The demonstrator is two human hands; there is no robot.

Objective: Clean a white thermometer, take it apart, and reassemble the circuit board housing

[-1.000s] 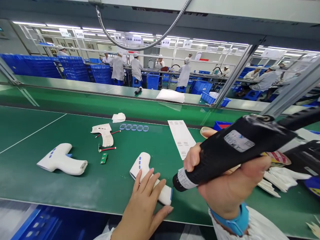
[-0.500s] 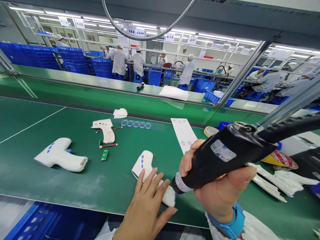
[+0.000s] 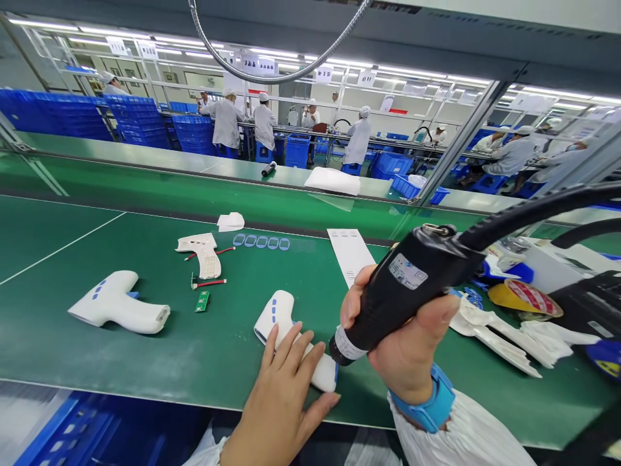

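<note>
My right hand (image 3: 405,343) grips a black electric screwdriver (image 3: 383,298) with a label and a thick cable, its nose pointing down to the left. That nose is beside a white gun-shaped thermometer housing (image 3: 276,314) with blue buttons, lying on the green bench. Whether the tip touches the housing I cannot tell. Over the housing's handle lies my left hand (image 3: 284,382), fingers spread and partly hiding it. A second white thermometer housing (image 3: 114,301) rests to the left. Behind it are an open half shell (image 3: 201,252) and a small green circuit board (image 3: 202,301) near red wires.
Several blue-rimmed oval pieces (image 3: 262,241) lie in a row near a white paper sheet (image 3: 350,252). Loose white shell parts (image 3: 504,336) and a yellow-and-red tape roll (image 3: 526,296) are at right. A metal-sheathed cable (image 3: 281,79) hangs overhead. People in white work beyond the bench.
The screwdriver in my right hand has shifted slightly left and stands a little steeper. My left hand stays spread on the housing. The view has shifted slightly.
</note>
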